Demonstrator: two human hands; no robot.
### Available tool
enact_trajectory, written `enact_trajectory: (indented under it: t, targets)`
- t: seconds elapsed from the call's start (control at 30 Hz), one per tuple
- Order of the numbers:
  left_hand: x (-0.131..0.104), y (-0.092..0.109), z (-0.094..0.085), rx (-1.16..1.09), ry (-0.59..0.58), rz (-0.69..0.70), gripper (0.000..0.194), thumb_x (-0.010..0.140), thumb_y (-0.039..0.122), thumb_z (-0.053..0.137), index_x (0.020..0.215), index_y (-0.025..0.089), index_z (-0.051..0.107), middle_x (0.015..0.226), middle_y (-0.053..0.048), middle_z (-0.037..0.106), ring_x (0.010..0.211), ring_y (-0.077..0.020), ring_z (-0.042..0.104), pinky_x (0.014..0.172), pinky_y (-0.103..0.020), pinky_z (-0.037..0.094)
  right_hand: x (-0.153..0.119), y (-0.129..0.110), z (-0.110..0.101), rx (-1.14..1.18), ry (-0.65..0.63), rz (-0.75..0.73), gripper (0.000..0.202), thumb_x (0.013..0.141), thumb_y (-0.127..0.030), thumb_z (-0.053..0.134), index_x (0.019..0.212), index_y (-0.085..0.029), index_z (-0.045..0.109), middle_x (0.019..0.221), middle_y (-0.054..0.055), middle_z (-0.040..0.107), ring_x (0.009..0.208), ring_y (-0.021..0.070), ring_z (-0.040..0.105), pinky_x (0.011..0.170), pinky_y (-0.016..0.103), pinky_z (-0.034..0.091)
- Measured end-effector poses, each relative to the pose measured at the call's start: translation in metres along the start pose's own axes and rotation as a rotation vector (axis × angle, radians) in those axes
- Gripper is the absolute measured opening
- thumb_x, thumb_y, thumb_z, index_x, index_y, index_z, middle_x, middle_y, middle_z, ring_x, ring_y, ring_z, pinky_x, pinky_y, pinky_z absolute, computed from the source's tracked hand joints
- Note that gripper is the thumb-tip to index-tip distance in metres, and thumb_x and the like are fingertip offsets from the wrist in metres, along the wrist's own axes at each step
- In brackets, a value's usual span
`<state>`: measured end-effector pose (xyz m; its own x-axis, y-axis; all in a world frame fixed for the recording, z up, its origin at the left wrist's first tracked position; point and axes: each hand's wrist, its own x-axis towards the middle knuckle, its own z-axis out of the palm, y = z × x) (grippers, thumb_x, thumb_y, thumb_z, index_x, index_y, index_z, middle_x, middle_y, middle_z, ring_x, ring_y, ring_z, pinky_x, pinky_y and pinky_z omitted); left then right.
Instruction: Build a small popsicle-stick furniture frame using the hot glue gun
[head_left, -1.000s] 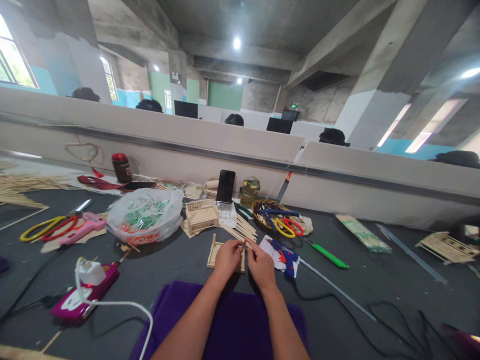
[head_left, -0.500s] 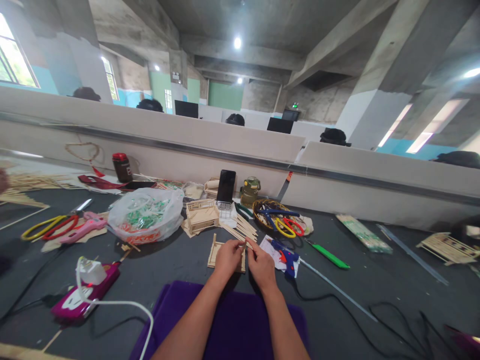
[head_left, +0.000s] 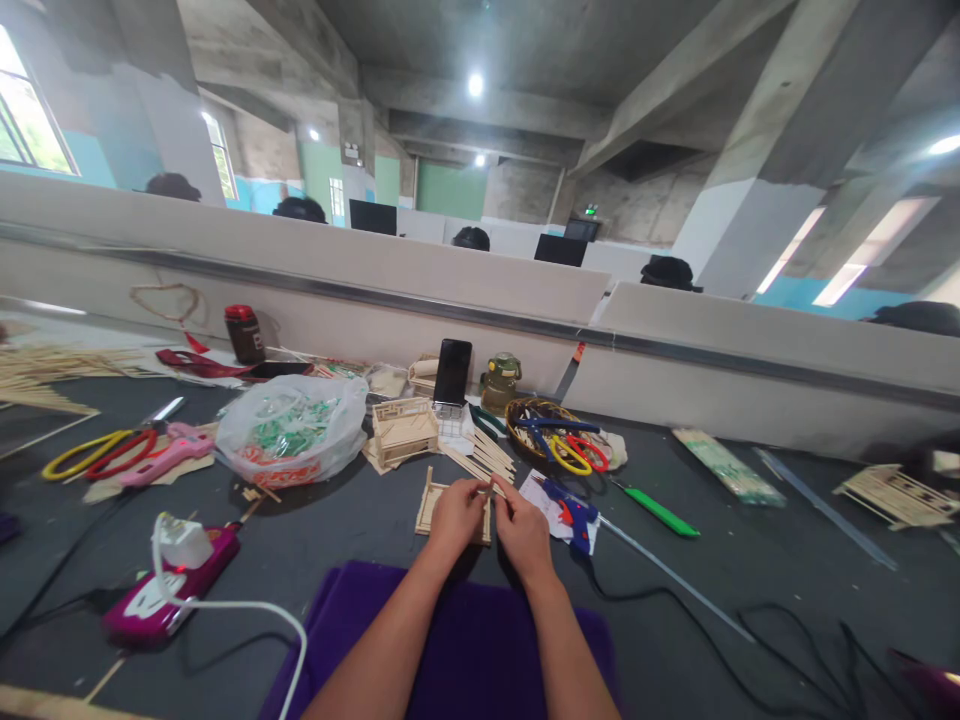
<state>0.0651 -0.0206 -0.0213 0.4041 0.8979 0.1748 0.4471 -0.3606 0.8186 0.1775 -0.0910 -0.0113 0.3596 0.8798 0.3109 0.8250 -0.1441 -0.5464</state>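
My left hand (head_left: pixel 457 515) and my right hand (head_left: pixel 523 528) meet above a small frame of wooden sticks (head_left: pixel 426 513). Their fingertips are pinched close together over its right side. Whatever lies between the fingers is too small and too covered to make out. My left hand hides much of the frame, though its left post and edge show. Just beyond the fingers, loose wooden sticks (head_left: pixel 491 455) lie fanned out. A larger box-like stick model (head_left: pixel 405 435) stands behind to the left. Right of my right hand, a blue glue gun (head_left: pixel 576 515) rests on white paper.
A plastic bag of green-wrapped pieces (head_left: pixel 292 430), scissors (head_left: pixel 105 455) and a pink glue gun (head_left: pixel 169 455) lie left, behind a power strip (head_left: pixel 176 585). Rightward are a basket (head_left: pixel 517 430), green cutter (head_left: pixel 660 512) and cables. A phone (head_left: pixel 453 370) stands behind; a purple cloth (head_left: pixel 480 650) lies in front.
My two hands stay in the same pinched pose over the stick frame. At the far left edge, part of another person's hand has moved out of view.
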Motion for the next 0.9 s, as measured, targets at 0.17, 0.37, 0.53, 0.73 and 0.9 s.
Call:
enact_trajectory:
  t: [0.17,0.37,0.53,0.73,0.9]
  targets:
    - [0.0006,-0.0022,0.0016,0.002,0.006,-0.013,0.028,0.079,0.017,0.053,0.102,0.018,0.07,0.094,-0.006,0.071,0.087,-0.0177,0.062,0.081,-0.028,0.044,-0.0002,0.0,-0.0003,-0.004,-0.003,-0.011,0.039,0.09,-0.026,0.041,0.126,-0.027,0.056,0.092,0.004,0.073,0.093,0.0187,0.067,0.084,0.027,0.048]
    - [0.0017,-0.0034,0.0024,0.004,0.0,-0.013,0.028,0.079,0.016,0.053,0.102,0.019,0.07,0.096,-0.006,0.071,0.088,-0.0175,0.062,0.081,-0.027,0.044,0.0002,-0.0002,-0.0004,-0.011,-0.003,-0.002,0.039,0.09,-0.026,0.041,0.125,-0.027,0.057,0.094,0.004,0.073,0.091,0.0187,0.067,0.082,0.027,0.049]
    - [0.0013,-0.0023,0.0013,0.004,-0.005,-0.016,0.029,0.079,0.016,0.053,0.102,0.019,0.07,0.097,-0.006,0.071,0.089,-0.0176,0.062,0.08,-0.027,0.044,-0.0004,-0.0006,-0.0009,-0.02,-0.002,-0.009,0.039,0.09,-0.025,0.041,0.126,-0.027,0.056,0.095,0.004,0.073,0.09,0.0186,0.068,0.083,0.026,0.048]
    - [0.0004,-0.0009,0.0009,-0.003,0.002,-0.013,0.028,0.079,0.017,0.053,0.102,0.019,0.07,0.096,-0.006,0.071,0.087,-0.0175,0.062,0.079,-0.027,0.044,-0.0001,-0.0009,-0.001,-0.023,-0.008,-0.001,0.039,0.09,-0.026,0.041,0.126,-0.026,0.056,0.091,0.004,0.074,0.09,0.0183,0.067,0.083,0.026,0.048]
    - [-0.0001,-0.0007,0.0008,0.001,0.0,-0.012,0.03,0.078,0.016,0.052,0.101,0.02,0.07,0.095,-0.005,0.071,0.087,-0.0171,0.062,0.078,-0.026,0.044,-0.0003,-0.0019,-0.0021,-0.016,-0.004,-0.007,0.039,0.09,-0.025,0.041,0.125,-0.026,0.057,0.089,0.004,0.074,0.091,0.0182,0.067,0.084,0.026,0.047]
